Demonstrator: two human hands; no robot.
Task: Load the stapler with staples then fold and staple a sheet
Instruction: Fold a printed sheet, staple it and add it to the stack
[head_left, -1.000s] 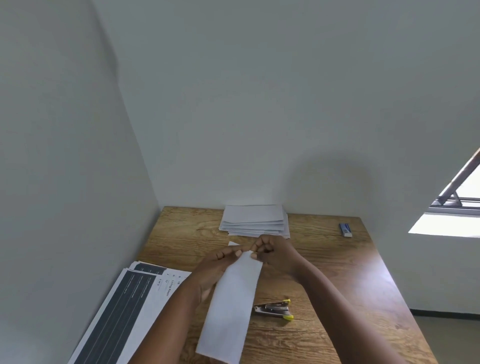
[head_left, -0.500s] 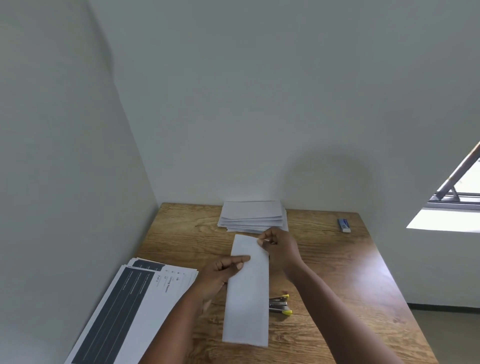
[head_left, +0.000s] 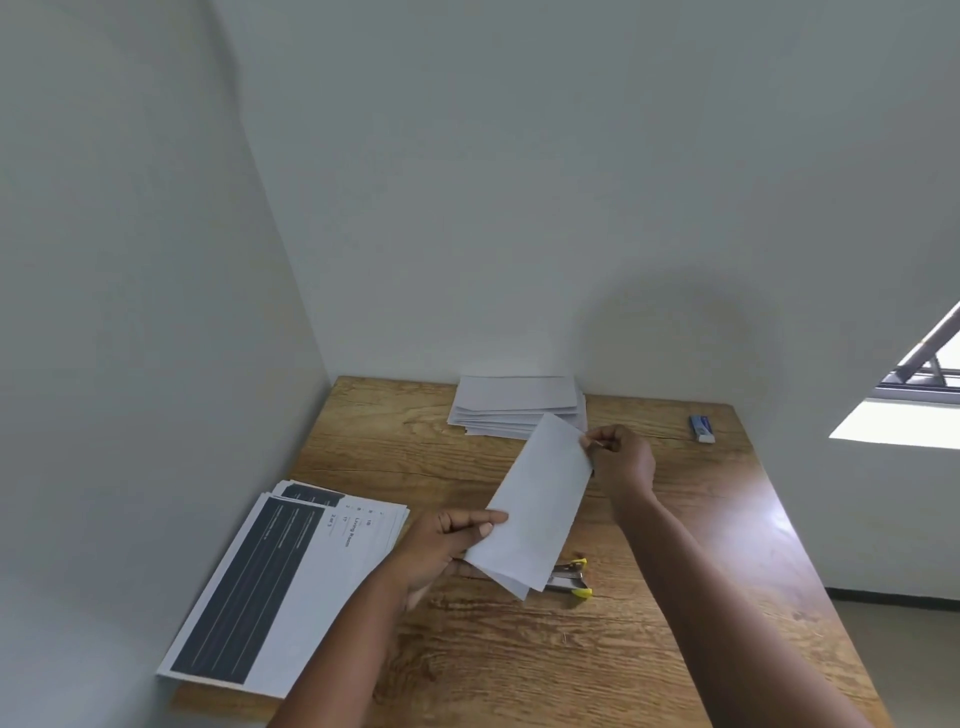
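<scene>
A smooth white folded sheet (head_left: 540, 499), long and narrow, is held tilted above the grained wooden table (head_left: 675, 597), pinched at its near left edge by the left hand (head_left: 447, 540) and at its far right edge by the right hand (head_left: 621, 460), with the metal, yellow-tipped stapler (head_left: 571, 577) lying just beneath its near end.

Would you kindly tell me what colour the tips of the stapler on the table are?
Yellow, on the stapler; the head view shows it.
</scene>
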